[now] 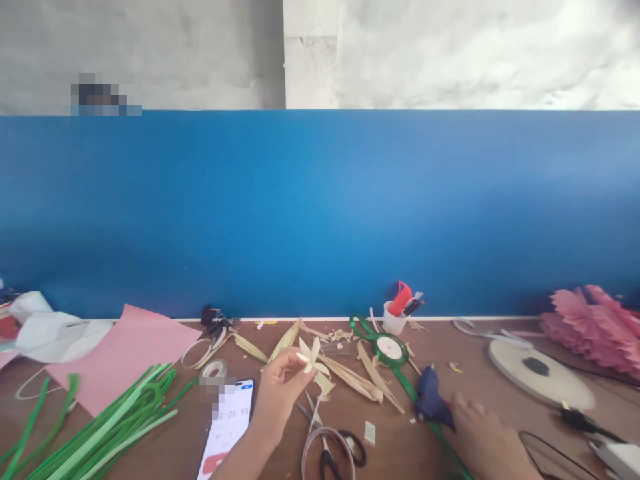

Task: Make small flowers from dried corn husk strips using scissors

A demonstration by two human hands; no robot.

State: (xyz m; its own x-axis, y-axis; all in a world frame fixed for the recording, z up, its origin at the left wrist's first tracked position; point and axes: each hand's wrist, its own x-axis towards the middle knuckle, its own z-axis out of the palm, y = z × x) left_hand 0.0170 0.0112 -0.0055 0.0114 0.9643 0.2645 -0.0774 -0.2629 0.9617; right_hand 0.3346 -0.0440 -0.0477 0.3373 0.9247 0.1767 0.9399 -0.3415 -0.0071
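Observation:
My left hand [286,390] is closed in a pinch on a small pale flower [311,357] with pointed petals, held up over the middle of the table. To the right, my right hand [487,437] lies low at the tabletop, somewhat blurred, its fingers loosely apart beside the handle of a dark blue glue gun [431,395]. Whether they touch the handle is hard to see. Dried corn husks [350,377] lie behind the flower. Scissors [327,453] with black handles rest below it, partly behind a loop of pale ribbon [304,443].
Green pipe cleaners [115,427], a pink sheet [135,343] and a phone [231,417] lie left. A green ribbon spool [391,348] and a white cup [394,319] of tools stand behind. Right are a pale disc [560,383], pink paper [590,317] and cables. A blue partition [320,213] closes the back.

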